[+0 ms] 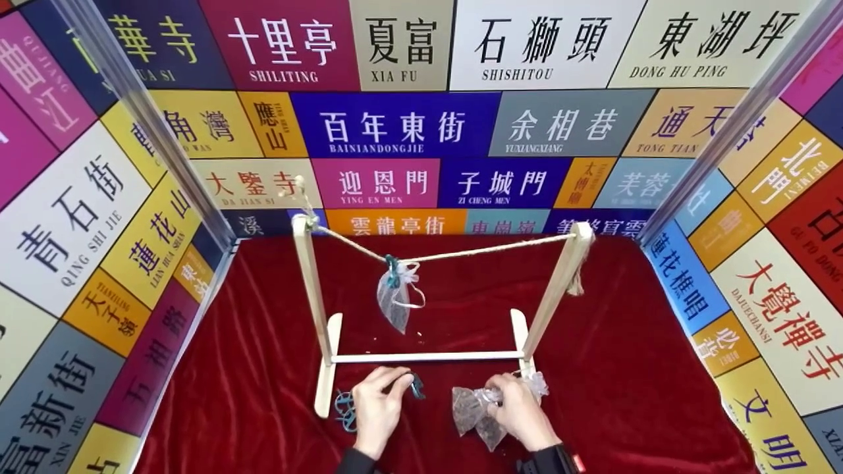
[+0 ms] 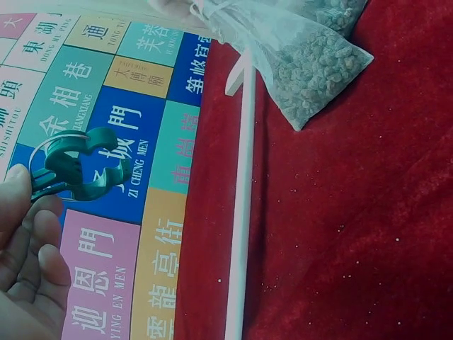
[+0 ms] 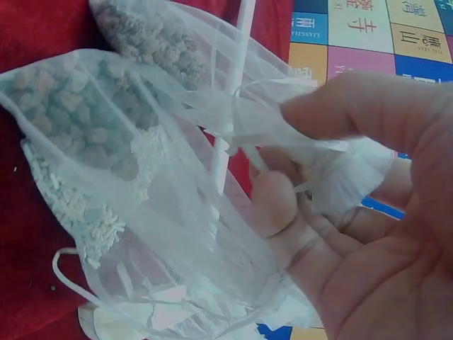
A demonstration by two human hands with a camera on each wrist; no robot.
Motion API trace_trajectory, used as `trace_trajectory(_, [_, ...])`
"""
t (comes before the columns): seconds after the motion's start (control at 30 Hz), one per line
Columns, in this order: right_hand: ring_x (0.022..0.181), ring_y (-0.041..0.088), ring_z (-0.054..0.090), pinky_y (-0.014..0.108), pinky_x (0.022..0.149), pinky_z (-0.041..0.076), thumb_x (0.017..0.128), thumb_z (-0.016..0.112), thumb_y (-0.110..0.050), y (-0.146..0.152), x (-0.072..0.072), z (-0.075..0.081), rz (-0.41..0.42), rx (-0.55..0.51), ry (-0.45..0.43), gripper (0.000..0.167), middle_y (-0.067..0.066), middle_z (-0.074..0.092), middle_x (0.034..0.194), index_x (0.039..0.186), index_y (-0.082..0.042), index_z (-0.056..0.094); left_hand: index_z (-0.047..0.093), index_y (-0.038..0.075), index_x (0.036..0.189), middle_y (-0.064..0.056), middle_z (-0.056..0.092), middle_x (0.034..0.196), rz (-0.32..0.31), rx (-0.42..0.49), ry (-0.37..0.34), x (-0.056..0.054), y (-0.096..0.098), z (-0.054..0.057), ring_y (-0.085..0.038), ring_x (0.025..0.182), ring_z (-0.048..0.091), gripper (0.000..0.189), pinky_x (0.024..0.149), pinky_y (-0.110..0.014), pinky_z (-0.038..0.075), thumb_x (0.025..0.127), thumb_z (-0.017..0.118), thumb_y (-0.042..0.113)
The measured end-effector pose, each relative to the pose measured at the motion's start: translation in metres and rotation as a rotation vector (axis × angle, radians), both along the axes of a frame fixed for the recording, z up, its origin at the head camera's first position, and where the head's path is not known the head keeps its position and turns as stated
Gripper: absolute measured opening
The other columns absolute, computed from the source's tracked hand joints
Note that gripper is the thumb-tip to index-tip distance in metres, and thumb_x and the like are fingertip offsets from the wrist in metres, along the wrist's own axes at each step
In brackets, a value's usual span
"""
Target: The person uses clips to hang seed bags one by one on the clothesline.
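My left hand [image 1: 377, 407] pinches a dark green spring clip [image 1: 416, 386] between thumb and fingers. In the left wrist view the clip's rounded jaws stand apart with nothing between them. Beside this hand, more green clips [image 1: 345, 411] lie on the cloth. My right hand [image 1: 520, 409] grips sheer white drawstring mesh bags [image 1: 469, 409] by their gathered necks. Greyish-brown bits fill the bags' lower ends, and white pellets [image 3: 99, 227] show through the mesh in the right wrist view. Another mesh bag [image 1: 394, 306] hangs from the rope, with a green clip [image 1: 392, 271] at its top.
A wooden frame stands in front of me, with two posts [image 1: 550, 296], a low crossbar [image 1: 428, 357] and a sagging rope [image 1: 487, 250] between the post tops. Dark red velvet [image 1: 250, 368] covers the table. Panels [image 1: 395, 125] printed with characters enclose the back and sides.
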State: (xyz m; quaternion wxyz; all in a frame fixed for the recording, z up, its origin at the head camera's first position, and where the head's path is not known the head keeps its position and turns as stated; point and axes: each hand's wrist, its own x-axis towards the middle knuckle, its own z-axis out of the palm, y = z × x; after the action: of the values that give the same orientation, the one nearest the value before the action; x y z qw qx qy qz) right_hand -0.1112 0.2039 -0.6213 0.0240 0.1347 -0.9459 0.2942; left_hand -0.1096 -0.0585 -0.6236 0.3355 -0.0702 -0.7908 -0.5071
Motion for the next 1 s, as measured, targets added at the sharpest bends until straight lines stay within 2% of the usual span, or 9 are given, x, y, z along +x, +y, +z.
trace_trajectory(0.27, [0.076,0.012,0.061,0.031,0.067,0.051,0.069,0.078,0.008,-0.010,-0.001,-0.001,0.027,-0.109,0.131,0.028,-0.002,0.066,0.085,0.084,-0.011,0.065,0.084,0.013,0.087,0.006,0.077,0.082,0.012,0.005,0.017,0.003,-0.002,0.007,-0.008,0.074,0.073,0.013,0.071,-0.019,0.055,0.076,0.089,0.008])
trace_trajectory(0.4, [0.074,0.011,0.064,0.029,0.065,0.053,0.068,0.077,0.009,-0.016,-0.001,0.001,0.041,-0.149,0.184,0.026,-0.001,0.070,0.084,0.083,-0.010,0.069,0.084,0.012,0.088,0.006,0.077,0.083,0.008,0.020,0.038,0.007,-0.003,0.018,-0.010,0.074,0.074,0.016,0.072,-0.018,0.055,0.074,0.090,0.007])
trace_trajectory(0.5, [0.070,0.008,0.065,0.027,0.063,0.054,0.069,0.076,0.009,-0.020,-0.003,0.006,0.046,-0.206,0.199,0.025,-0.003,0.072,0.083,0.084,-0.011,0.072,0.084,0.012,0.089,0.004,0.078,0.084,-0.001,0.040,0.056,0.011,-0.004,0.032,-0.013,0.074,0.075,0.019,0.072,-0.018,0.056,0.072,0.091,0.004])
trace_trajectory(0.67, [0.066,0.003,0.062,0.022,0.059,0.052,0.073,0.079,0.007,-0.026,-0.004,0.021,0.047,-0.320,0.222,0.025,-0.004,0.073,0.082,0.089,-0.011,0.076,0.084,0.009,0.091,-0.001,0.079,0.086,-0.040,0.068,0.097,0.016,-0.005,0.062,-0.017,0.077,0.076,0.023,0.073,-0.018,0.057,0.070,0.091,0.000])
trace_trajectory(0.77, [0.067,0.001,0.062,0.019,0.060,0.052,0.077,0.081,0.005,-0.029,-0.005,0.035,0.024,-0.400,0.200,0.022,-0.001,0.074,0.084,0.093,-0.009,0.077,0.084,0.006,0.092,-0.004,0.079,0.087,-0.073,0.077,0.144,0.018,-0.007,0.084,-0.018,0.079,0.077,0.026,0.079,-0.019,0.057,0.069,0.090,-0.005])
trace_trajectory(0.9, [0.063,0.008,0.068,0.020,0.057,0.056,0.082,0.078,0.008,-0.036,-0.011,0.060,0.038,-0.587,0.099,0.020,0.009,0.075,0.082,0.098,-0.002,0.076,0.082,0.001,0.095,-0.008,0.079,0.089,-0.154,0.087,0.268,0.016,-0.009,0.121,-0.020,0.078,0.075,0.030,0.077,-0.022,0.057,0.068,0.087,-0.011])
trace_trajectory(1.0, [0.062,0.014,0.070,0.024,0.057,0.058,0.084,0.075,0.011,-0.042,-0.019,0.080,0.069,-0.704,0.061,0.019,0.013,0.074,0.082,0.100,0.001,0.074,0.081,-0.001,0.097,-0.009,0.079,0.090,-0.187,0.049,0.387,0.011,-0.011,0.152,-0.021,0.076,0.072,0.025,0.070,-0.024,0.056,0.073,0.086,-0.008])
